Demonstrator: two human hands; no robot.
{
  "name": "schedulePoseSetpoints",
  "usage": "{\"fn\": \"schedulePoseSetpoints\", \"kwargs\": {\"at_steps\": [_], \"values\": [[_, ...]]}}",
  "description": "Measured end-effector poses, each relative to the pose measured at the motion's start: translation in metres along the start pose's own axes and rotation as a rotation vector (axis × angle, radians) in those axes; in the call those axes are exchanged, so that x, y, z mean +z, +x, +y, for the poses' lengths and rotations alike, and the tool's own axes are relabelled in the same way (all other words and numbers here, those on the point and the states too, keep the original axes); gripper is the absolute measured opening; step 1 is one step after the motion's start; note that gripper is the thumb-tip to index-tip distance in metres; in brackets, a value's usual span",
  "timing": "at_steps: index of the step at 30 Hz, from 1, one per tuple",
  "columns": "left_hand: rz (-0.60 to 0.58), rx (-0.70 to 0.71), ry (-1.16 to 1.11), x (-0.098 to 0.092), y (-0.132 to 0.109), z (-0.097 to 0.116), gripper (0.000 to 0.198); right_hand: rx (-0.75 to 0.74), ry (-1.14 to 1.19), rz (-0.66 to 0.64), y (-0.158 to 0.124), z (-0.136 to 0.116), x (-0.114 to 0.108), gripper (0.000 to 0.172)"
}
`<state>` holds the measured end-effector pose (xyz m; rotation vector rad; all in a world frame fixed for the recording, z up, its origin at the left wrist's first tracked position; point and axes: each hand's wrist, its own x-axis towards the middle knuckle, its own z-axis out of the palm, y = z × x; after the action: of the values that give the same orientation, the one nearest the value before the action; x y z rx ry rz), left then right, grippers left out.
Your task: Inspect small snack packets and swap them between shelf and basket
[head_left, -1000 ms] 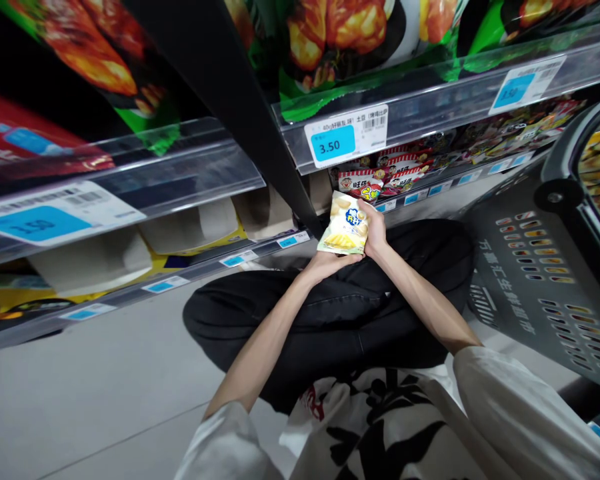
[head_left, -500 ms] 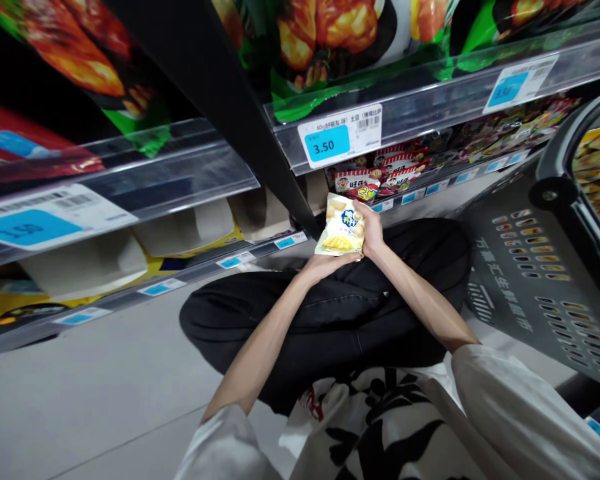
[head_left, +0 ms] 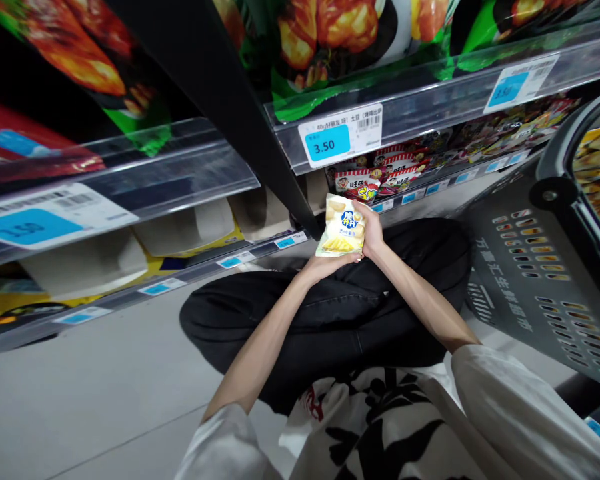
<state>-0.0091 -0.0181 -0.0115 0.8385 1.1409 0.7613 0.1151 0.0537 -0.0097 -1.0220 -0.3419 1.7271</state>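
Note:
A small pale-yellow snack bag (head_left: pixel 341 227) with a blue logo and fries printed low on its front is held between both my hands above my crossed legs. My left hand (head_left: pixel 330 265) grips its lower edge, the thumb lying along the bottom seam. Wrapped around the bag's right side is my right hand (head_left: pixel 372 230), its thumb near the upper corner. The fingers behind the bag are hidden. Just beyond it, red-and-white snack packets (head_left: pixel 357 183) lie on the bottom shelf.
At my right stands a grey shopping basket (head_left: pixel 510 280) with yellow-brown packets inside. A shelf edge with a 3.50 price tag (head_left: pixel 323 145) juts out above my hands. A dark shelf post (head_left: pixel 260 127) slants down in front. Open cartons (head_left: pixel 90 263) sit low at left.
The bag has tilted very slightly in my hands, with the glare on its front shifting. Both hands keep their hold and nothing else has visibly moved.

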Motion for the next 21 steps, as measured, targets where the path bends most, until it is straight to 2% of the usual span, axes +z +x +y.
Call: {"fn": "schedulePoseSetpoints", "kwargs": {"at_steps": [4,15,21], "values": [[-0.002,-0.01,0.008,-0.0004,0.0009,-0.0027,0.069,0.011,-0.024,-0.016,0.0013,0.001,-0.0016,0.032],[0.0,-0.008,-0.001,0.0007,0.0002,-0.0018,0.08,0.031,-0.029,-0.023,-0.0025,-0.003,0.0019,0.031],[-0.003,-0.006,-0.001,0.0018,-0.0016,0.002,0.078,0.037,-0.032,-0.018,-0.0027,-0.003,0.0017,0.028]]}}
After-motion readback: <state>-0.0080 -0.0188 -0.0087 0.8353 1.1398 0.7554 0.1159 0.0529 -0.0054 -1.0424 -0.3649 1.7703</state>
